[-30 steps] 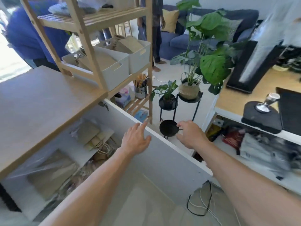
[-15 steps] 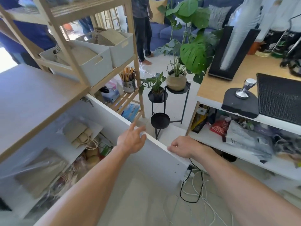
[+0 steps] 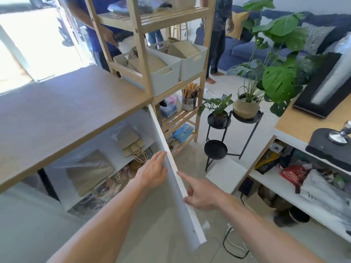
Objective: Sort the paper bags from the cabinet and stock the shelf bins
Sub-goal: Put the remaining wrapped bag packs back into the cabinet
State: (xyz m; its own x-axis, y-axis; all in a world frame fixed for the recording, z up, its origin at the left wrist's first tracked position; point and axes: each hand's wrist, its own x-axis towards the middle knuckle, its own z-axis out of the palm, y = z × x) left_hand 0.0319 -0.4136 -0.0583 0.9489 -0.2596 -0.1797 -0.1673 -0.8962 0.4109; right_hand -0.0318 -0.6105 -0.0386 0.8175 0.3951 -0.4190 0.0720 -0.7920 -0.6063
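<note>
The cabinet door (image 3: 188, 224) is smooth matt white board, the worktop (image 3: 57, 114) above matt pale wood, the paper bags (image 3: 131, 138) dull brown kraft under glossy clear plastic film (image 3: 89, 164) — and the bins (image 3: 167, 76) are matt pale-grey plastic on a bare light-wood shelf (image 3: 141, 44).

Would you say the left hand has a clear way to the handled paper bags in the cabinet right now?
Probably yes: the cabinet door stands open, the left hand is on its inner side, and nothing blocks the paper bags, though clear plastic partly covers them.

Bright daylight floods a pale floor (image 3: 226, 86), blue sofa (image 3: 245, 50) and leafy plants (image 3: 279, 80) on black stands (image 3: 247, 118).
</note>
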